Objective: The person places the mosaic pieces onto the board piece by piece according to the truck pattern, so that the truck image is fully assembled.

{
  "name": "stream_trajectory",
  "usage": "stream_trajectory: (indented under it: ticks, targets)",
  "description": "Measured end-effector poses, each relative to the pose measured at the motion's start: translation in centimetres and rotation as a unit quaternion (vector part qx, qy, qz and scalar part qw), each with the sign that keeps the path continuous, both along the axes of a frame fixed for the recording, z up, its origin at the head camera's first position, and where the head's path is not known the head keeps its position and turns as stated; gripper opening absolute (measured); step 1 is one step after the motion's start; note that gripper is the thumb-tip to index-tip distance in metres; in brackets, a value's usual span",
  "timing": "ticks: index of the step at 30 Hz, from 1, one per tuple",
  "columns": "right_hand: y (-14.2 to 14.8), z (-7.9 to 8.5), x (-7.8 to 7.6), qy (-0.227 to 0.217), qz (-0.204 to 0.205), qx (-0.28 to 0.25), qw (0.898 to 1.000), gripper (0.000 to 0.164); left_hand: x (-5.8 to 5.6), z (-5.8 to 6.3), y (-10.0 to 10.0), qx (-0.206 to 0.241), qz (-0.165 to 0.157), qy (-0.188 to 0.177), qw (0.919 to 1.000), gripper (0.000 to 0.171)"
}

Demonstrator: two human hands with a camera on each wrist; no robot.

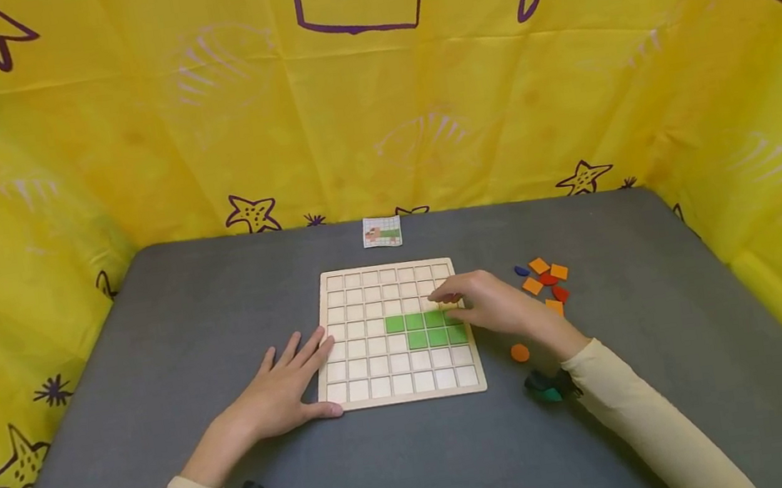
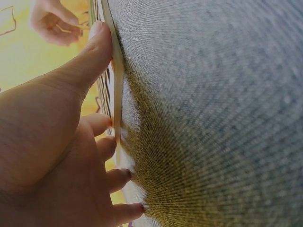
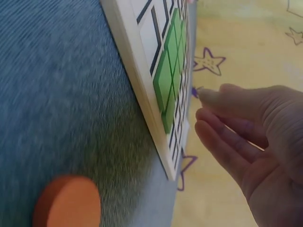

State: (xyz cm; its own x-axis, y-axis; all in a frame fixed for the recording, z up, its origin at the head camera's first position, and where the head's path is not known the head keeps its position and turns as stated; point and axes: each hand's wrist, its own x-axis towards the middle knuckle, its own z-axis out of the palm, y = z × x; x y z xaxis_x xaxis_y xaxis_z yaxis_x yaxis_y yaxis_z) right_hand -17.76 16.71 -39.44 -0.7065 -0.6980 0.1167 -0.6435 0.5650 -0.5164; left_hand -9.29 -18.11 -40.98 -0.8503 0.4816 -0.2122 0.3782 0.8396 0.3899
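A square wooden grid board (image 1: 377,402) lies on the table, with several green square tiles (image 1: 438,336) in two neighbouring rows at its right side. My left hand (image 1: 277,396) rests at the board's left edge, fingers spread over the rim and thumb at the near left corner. Over the right part of the board hovers my right hand (image 1: 494,304), its fingers loosely bent above the green tiles. In the right wrist view, the thumb (image 3: 227,99) of that hand hides part of the index finger, and no piece shows at the fingertips.
Right of the board lie several orange squares (image 1: 538,265), red pieces (image 1: 560,294) and a blue piece (image 1: 521,271). Nearer are an orange disc (image 1: 519,353) and a green piece (image 1: 546,394) by the right wrist. A small printed card (image 1: 382,232) lies behind the board.
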Motion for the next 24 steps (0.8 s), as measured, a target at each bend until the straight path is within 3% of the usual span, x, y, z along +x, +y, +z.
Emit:
stream_trajectory:
  ticks: [13,24]
  targets:
    - [4.1,0.3,0.7,-0.030,-0.002,-0.054,0.998,0.036,0.1,0.1,0.1,0.007,-0.002,-0.002,1.0000,0.099]
    - [6.9,0.1,1.5,-0.073,-0.034,-0.068,0.994,0.040,0.1,0.2,0.1,0.007,0.002,-0.004,1.0000,0.099]
